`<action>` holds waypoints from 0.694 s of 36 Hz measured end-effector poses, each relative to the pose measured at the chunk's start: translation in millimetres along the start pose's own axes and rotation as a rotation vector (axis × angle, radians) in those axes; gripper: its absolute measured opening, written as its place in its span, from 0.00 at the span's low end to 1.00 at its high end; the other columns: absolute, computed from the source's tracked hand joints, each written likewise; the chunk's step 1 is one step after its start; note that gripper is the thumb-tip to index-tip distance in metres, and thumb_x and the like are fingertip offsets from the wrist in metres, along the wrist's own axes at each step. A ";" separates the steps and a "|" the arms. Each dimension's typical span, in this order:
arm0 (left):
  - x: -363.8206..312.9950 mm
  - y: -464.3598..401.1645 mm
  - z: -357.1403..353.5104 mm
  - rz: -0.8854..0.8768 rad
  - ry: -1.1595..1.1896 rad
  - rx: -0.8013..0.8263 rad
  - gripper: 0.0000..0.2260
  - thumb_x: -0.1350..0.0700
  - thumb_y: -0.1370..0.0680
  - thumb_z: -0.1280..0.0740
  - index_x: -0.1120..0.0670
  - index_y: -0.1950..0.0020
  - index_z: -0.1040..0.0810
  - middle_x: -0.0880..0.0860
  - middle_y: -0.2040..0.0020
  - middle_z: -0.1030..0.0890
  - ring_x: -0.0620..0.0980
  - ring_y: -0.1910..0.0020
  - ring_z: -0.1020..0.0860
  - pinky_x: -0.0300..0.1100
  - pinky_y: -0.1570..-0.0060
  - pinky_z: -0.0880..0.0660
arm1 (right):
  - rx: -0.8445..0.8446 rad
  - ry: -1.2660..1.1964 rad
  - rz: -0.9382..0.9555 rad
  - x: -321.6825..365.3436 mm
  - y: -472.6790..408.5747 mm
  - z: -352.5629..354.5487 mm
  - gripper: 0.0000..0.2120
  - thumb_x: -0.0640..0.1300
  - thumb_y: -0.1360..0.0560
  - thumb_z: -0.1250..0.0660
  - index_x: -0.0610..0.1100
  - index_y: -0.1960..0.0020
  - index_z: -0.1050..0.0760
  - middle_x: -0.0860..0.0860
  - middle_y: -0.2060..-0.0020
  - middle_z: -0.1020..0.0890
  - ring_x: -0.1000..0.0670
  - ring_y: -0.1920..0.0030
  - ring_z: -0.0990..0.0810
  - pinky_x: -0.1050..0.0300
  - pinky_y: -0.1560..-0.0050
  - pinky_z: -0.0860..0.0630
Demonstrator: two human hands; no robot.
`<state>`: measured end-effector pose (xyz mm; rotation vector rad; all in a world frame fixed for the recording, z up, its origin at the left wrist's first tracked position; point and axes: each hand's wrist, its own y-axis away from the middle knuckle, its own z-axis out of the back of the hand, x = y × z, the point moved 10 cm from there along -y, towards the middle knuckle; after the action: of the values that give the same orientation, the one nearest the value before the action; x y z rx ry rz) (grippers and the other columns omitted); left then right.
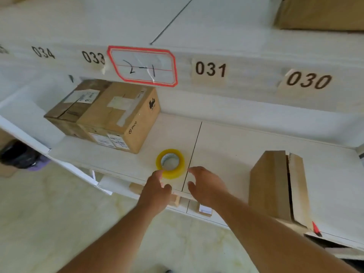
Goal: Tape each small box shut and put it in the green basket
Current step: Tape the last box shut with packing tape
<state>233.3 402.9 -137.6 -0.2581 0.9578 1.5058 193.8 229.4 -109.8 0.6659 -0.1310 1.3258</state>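
Head view: the green basket was not in frame. A brown box on the upper shelf, far right, was cut off by the frame edge. Below the near lip of the white shelf, small cartons were mostly hidden by the hands; their number could not be told. A dark bag-like object at far left was too blurred to identify. The roll of yellow tape lay flat on the shelf near its front edge. The left hand reached forward, fingertips touching the roll's near-left rim, fingers loosely bent, nothing gripped. The right hand hovered just right of the roll, fingers spread and curved, holding nothing. An upright small box with an unsealed slit stood at right, well apart from the hands. Two taped cartons sat far left under the label "2-1".
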 end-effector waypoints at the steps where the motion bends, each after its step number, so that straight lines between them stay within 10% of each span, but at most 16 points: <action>1: 9.8 -6.2 5.6 0.003 -0.005 0.002 0.26 0.56 0.22 0.36 0.49 0.24 0.35 0.51 0.26 0.29 0.50 0.33 0.25 0.50 0.33 0.28 | 0.016 0.034 -0.008 7.6 -15.0 -8.6 0.24 0.51 0.17 0.41 0.54 0.21 0.37 0.55 0.25 0.30 0.46 0.31 0.25 0.50 0.35 0.24; 15: 62.5 -34.0 35.0 -0.080 0.017 0.045 0.22 0.57 0.20 0.37 0.45 0.26 0.33 0.41 0.32 0.28 0.37 0.39 0.25 0.20 0.58 0.32 | 0.071 0.599 0.099 49.4 -123.7 -88.7 0.20 0.41 0.21 0.36 0.47 0.29 0.30 0.49 0.37 0.24 0.44 0.40 0.20 0.51 0.52 0.27; 20: 50.5 -21.0 54.8 -0.131 0.050 0.043 0.21 0.57 0.19 0.37 0.47 0.26 0.31 0.42 0.32 0.26 0.38 0.38 0.25 0.32 0.45 0.30 | 0.039 0.300 0.059 62.6 -84.6 -60.3 0.15 0.57 0.18 0.38 0.55 0.34 0.27 0.54 0.41 0.20 0.44 0.42 0.18 0.53 0.50 0.25; 25: -0.6 15.0 84.4 -0.302 0.162 -0.001 0.15 0.56 0.19 0.35 0.46 0.33 0.26 0.41 0.37 0.23 0.37 0.39 0.24 0.35 0.45 0.25 | -0.008 -0.479 -0.164 56.1 -16.9 -0.2 0.19 0.58 0.25 0.28 0.44 0.62 0.26 0.52 0.68 0.29 0.51 0.68 0.30 0.58 0.66 0.33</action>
<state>251.1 462.0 -78.2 -0.5089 0.9965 1.2215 224.1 275.7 -90.9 0.9587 -0.4592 0.9895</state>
